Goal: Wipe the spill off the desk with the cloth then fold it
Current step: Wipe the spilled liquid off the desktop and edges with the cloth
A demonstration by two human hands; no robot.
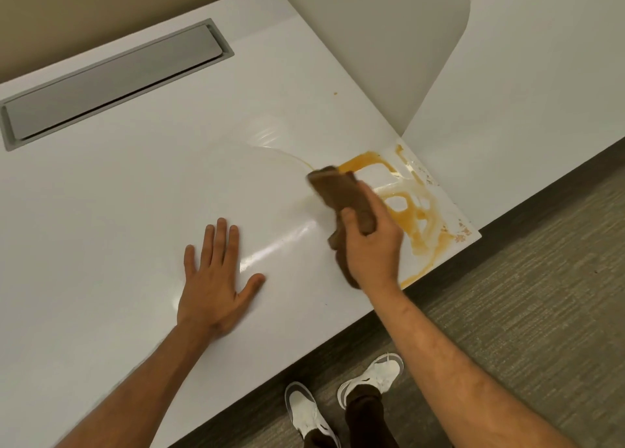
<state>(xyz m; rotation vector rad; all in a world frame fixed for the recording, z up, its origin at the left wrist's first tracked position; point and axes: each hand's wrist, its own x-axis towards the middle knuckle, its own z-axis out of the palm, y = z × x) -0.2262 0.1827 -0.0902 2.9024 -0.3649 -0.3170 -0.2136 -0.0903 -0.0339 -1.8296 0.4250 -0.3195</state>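
Right hand (368, 244) grips a bunched brown cloth (341, 194), fingers curled round its middle; one end sticks forward toward the spill (411, 207), the other hangs below the wrist. The cloth looks blurred. Whether it touches the bench (118, 210) I cannot tell.

Spill: orange liquid, smeared in loops and streaks over the right front corner of the bench, reaching the front edge. The cloth's forward end sits at the spill's left margin. A thin arc of liquid runs left of it, and one small orange spot (335, 93) lies well apart, farther back.

Left hand (216, 278) lies flat on the bench, fingers straight and spread, holding nothing; likely a brace so the person can lean toward the corner.

Judgement: wiping is under way, much of the spill remains, and folding is not begun. Bunching the cloth gives a firm grip but a small contact face. The spill sits at the edge, so strokes outward could push liquid onto the carpet (541, 278); strokes inward seem safer.

Also present: grey cable hatch (115, 82) at the back, white divider panel (378, 41), white shoes (338, 400) below.
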